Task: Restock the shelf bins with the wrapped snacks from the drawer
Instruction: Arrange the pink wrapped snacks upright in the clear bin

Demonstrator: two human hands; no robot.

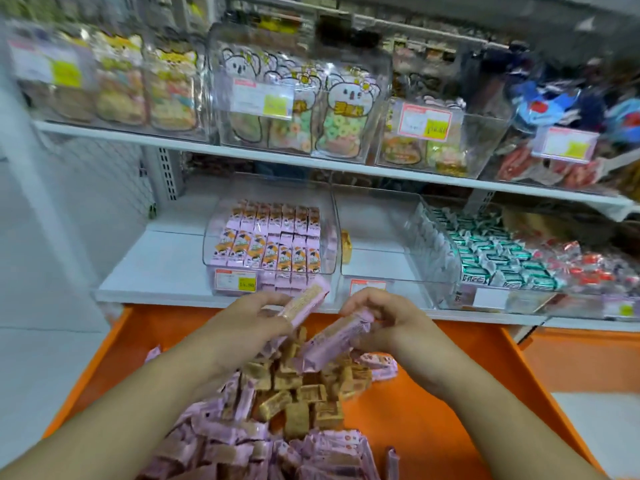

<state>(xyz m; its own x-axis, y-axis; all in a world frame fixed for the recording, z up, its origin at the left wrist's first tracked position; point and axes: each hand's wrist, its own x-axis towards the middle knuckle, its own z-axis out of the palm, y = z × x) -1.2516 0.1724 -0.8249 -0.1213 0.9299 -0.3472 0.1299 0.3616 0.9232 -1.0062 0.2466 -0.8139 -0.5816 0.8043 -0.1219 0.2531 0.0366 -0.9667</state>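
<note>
An orange drawer (433,393) stands pulled out below the shelf, holding a heap of pink-wrapped snacks (277,410). My left hand (256,318) grips one pink-wrapped snack bar (304,303) that points up toward the shelf edge. My right hand (391,322) holds another pink-wrapped bar (332,344) slanting down to the left. Both hands hover above the drawer's far end. Straight ahead on the lower shelf sits a clear bin (270,244) filled with rows of pink snacks. To its right is a clear bin (377,237) with only one yellow packet (346,245) showing at its left side.
Further right, clear bins hold green-wrapped (498,258) and red-wrapped sweets (588,265). The upper shelf (194,147) carries clear bins of bear-shaped snack bags (346,112). Price labels hang on the bin fronts. A white wall and floor lie to the left.
</note>
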